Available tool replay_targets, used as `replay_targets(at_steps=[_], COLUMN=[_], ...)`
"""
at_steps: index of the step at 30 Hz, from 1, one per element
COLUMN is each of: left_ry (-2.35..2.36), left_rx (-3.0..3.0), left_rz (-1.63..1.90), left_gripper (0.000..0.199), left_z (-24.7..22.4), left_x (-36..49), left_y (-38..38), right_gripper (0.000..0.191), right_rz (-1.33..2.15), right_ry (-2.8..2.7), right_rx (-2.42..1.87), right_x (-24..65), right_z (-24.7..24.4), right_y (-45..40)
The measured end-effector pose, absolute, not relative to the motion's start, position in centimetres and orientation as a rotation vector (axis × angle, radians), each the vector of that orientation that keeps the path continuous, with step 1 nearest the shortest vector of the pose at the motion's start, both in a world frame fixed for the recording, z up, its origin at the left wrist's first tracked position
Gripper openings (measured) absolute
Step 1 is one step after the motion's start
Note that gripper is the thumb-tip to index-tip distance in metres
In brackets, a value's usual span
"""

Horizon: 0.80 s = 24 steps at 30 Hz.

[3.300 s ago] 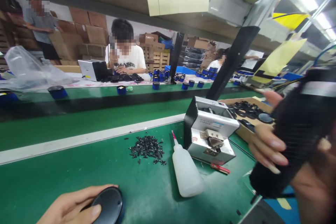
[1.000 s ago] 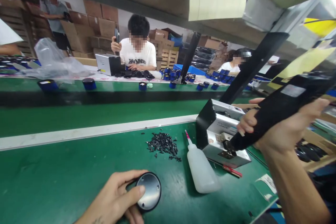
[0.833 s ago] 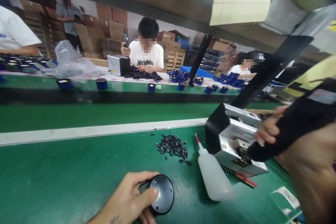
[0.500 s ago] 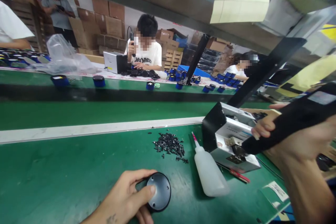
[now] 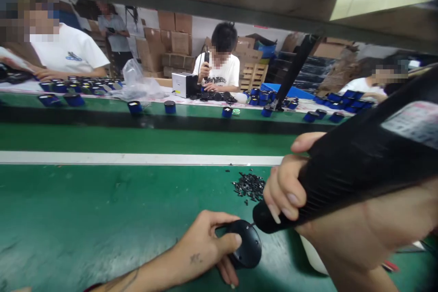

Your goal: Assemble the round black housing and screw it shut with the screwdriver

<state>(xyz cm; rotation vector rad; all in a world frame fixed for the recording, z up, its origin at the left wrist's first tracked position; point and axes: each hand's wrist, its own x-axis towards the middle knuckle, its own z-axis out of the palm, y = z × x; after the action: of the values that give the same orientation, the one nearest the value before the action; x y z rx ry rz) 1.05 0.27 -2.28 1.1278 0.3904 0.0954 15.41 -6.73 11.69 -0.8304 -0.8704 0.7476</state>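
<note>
My left hand [image 5: 208, 244] grips a round black disc-shaped part [image 5: 247, 248] lying flat on the green bench mat [image 5: 102, 219]. My right hand [image 5: 290, 187] is wrapped around a thick black electric screwdriver [image 5: 352, 164], whose tip sits at the top edge of the round part. A small pile of black screws [image 5: 249, 187] lies just beyond the part. The white squeeze bottle [image 5: 313, 258] is mostly hidden behind my right forearm.
A green conveyor belt [image 5: 137, 139] with a white stripe runs across behind the mat. Blue cylindrical parts [image 5: 169, 106] stand along its far side. Several other people sit or stand at the far bench, one beside a grey box [image 5: 181, 84]. Cardboard boxes fill the background.
My right hand swung the screwdriver left from the grey screw feeder down to the round part. The view turned left, so the feeder is out of sight. My left hand still holds the part.
</note>
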Motion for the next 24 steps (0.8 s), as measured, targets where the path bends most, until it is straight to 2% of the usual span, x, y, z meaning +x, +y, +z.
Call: replay_targets(at_steps=[6,13,19,24], left_ry=[0.393,0.482,0.501,0.484], left_rx=[1.129,1.114,1.107,1.129], left_rz=[0.111,0.105,0.096,0.115], left_gripper=[0.046,0.073,0.065,0.063], left_z=[-2.7,-3.0,-3.0,-3.0], left_x=[1.2,1.2,1.5,1.5], left_y=[0.2,0.0,-0.2,0.0], right_gripper=[0.077,0.073,0.064,0.075], right_rz=[0.737,0.805,0.935,0.985], right_ry=[-0.916,-0.817,-0.828,-0.886], right_rx=[-0.834,-0.882,-0.775,-0.903], right_x=[14.5,13.2,13.4,12.7], right_z=[10.7,10.1,10.5,9.6], right_y=[-5.2,-4.6,-4.3,-4.1])
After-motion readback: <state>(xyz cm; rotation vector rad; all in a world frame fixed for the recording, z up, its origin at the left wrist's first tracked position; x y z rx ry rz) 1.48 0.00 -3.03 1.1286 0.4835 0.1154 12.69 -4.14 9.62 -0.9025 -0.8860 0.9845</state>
